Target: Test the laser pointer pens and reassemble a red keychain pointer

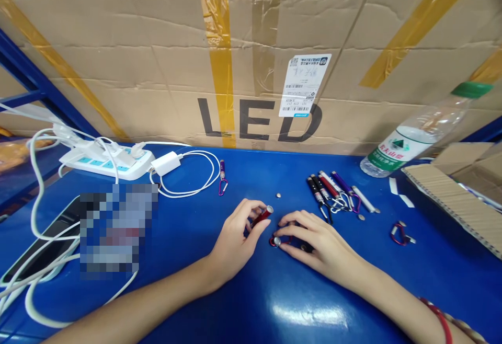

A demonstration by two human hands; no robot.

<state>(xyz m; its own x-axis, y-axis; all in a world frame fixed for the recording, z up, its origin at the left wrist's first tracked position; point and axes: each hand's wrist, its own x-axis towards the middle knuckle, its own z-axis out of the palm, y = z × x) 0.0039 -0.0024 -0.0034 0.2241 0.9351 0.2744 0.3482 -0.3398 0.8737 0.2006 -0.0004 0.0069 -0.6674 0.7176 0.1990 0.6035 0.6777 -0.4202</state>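
My left hand [235, 237] is closed around a short red metal tube, a small penlight body [263, 215], its open-looking silver end tilted up to the right. Beside it, my right hand [319, 239] is just above the table, fingers curved. Between its thumb and a finger is a small silver end cap [276, 241] with a red clip, part of it hidden by the hand. A dark object under the right palm is mostly covered. Beyond both hands lies a button cell [278, 195].
Several penlights with clips [333, 190] lie at the right, near a loose red clip [400, 233] and a tilted water bottle [386, 150]. One purple penlight [223, 171] lies further back. A power strip [129, 169], cables and a phone [43, 234] occupy the left. A large cardboard box [157, 61] stands behind.
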